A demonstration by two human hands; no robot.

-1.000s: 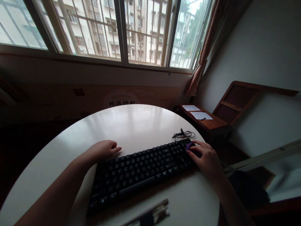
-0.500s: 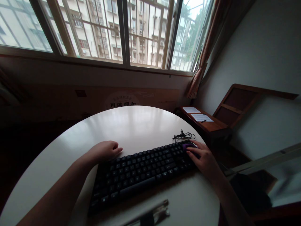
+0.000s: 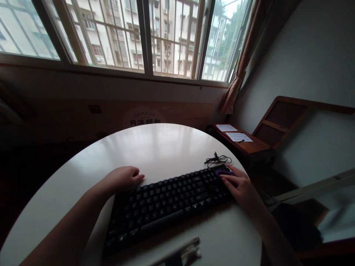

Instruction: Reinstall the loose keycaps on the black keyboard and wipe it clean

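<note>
A black keyboard (image 3: 163, 203) lies at a slant on the white round table (image 3: 69, 184). My left hand (image 3: 127, 176) is closed at the keyboard's back left corner, its fingers curled in against the back edge; their undersides are hidden. Over the number pad, at the right end, my right hand (image 3: 240, 184) pinches a small purple cloth (image 3: 225, 173) and presses it on the keys. Part of the cloth is hidden under the fingers. Just behind that end sits a bundled black cable (image 3: 217, 159) with a plug.
Near the table's front edge is a blurred metallic object (image 3: 180, 253) with a dark part. Beyond the table on the right stands a wooden chair (image 3: 263, 146) bearing sheets of paper (image 3: 239, 137) and a pen. A barred window (image 3: 172, 40) spans the far wall.
My right hand and the cloth have shifted very slightly over the number pad. The left hand stays in place, and the view has tilted a little.
</note>
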